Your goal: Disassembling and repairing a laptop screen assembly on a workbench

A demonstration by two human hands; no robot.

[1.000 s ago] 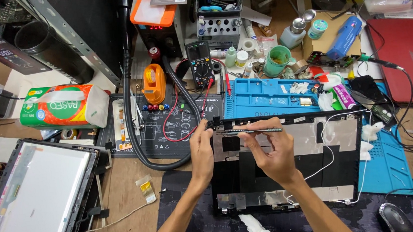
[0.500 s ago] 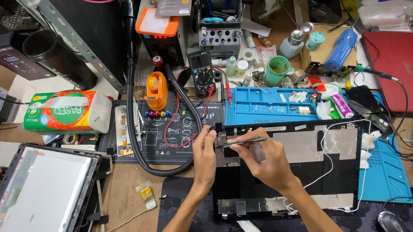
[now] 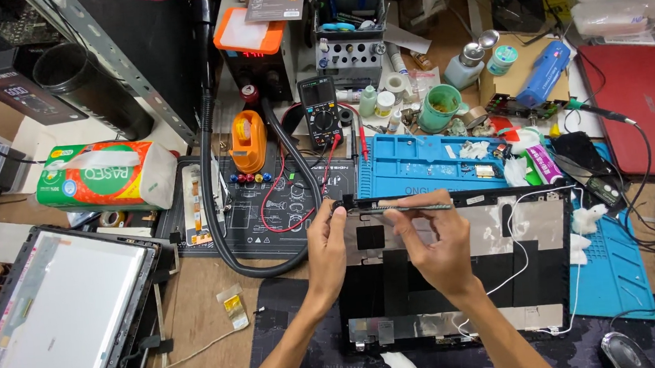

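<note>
A black laptop lid shell [image 3: 460, 290] is laid flat on a dark mat at the near middle of the table [image 3: 198, 326], its inner side facing up, with silver foil patches and a thin white cable running across it. At its far left corner, a small black hinge part [image 3: 342, 204] is pinched between the fingers of the left hand [image 3: 327, 242]. A slim metal tool [image 3: 411, 208] is held level along the shell's far edge by the right hand [image 3: 435, 245], its fingers pressed together around the shaft and its tip directed toward the hinge part.

Just beyond the shell, a blue silicone work mat [image 3: 435, 164] and a black mat with printed diagrams [image 3: 267, 204] are spread side by side. A thick black hose [image 3: 214, 177] is looped over the black mat. A multimeter [image 3: 321, 113] with red leads is stood behind them, beside an orange tape dispenser [image 3: 249, 142]. A bare display panel [image 3: 50, 322] is placed at the near left, a tissue pack [image 3: 101, 178] beyond it. A red laptop [image 3: 637, 109] is seen at the far right.
</note>
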